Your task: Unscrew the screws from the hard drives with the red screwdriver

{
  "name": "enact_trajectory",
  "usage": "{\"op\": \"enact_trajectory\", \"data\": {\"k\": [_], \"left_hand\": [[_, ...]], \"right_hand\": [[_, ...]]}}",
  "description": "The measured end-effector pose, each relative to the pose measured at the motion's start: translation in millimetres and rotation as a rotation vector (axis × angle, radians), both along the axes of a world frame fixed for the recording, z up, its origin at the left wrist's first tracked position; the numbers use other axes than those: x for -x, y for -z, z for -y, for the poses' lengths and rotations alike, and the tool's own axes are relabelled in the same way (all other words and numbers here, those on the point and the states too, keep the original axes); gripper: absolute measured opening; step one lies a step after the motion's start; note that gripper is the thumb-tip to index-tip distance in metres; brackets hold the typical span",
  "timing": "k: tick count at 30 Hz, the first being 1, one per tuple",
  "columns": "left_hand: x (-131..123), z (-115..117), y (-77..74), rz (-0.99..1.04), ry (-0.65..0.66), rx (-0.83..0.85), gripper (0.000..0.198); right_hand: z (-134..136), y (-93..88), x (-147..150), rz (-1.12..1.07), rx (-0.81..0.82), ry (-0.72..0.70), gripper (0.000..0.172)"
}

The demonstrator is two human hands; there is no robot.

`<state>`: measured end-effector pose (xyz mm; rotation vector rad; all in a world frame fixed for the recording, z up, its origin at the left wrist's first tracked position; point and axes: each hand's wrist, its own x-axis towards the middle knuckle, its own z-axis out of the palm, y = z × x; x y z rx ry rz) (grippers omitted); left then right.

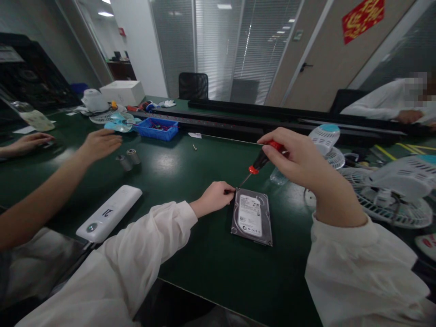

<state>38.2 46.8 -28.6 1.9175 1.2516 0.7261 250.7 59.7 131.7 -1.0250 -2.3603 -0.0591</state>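
A hard drive (252, 213) lies flat on the green table, its white label facing up. My right hand (293, 154) is closed round the red and black handle of a screwdriver (259, 162), held at a slant. The screwdriver's tip reaches the far left corner of the drive. At that same corner, my left hand (214, 197) has its fingers curled against the drive's edge, close to the tip. The fingertips partly hide the spot where the tip meets the drive.
To the left lies a white power bank (109, 213), with two metal cylinders (131, 159) beyond it. A co-worker's hand (100, 145) hovers nearby. Further back sits a blue basket (158, 131) of small parts. White fans (388, 190) stand at right; another person sits across the table.
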Motion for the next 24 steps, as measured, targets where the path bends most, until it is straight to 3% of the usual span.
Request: {"op": "enact_trajectory", "data": {"k": [6,13,16,20,24], "left_hand": [[-0.4,-0.5,0.1,-0.005,-0.013,0.009,0.028],[-0.6,0.1,0.1,-0.006,-0.023,0.010,0.027],[0.0,-0.2,1.2,0.000,-0.016,0.008,0.026],[0.2,-0.2,0.9,0.003,-0.006,0.009,0.026],[-0.3,0.6,-0.8,-0.006,-0.013,0.010,0.026]], "right_hand": [[2.7,-1.3,-0.3,0.036,0.065,0.150,0.037],[5.7,-3.0,-2.3,-0.031,0.159,0.060,0.023],[4.7,-2.8,-0.2,0.002,0.094,0.093,0.021],[3.9,-1.8,2.1,0.069,0.036,0.212,0.034],[4.6,-2.0,-0.5,0.047,0.054,0.093,0.020]]}}
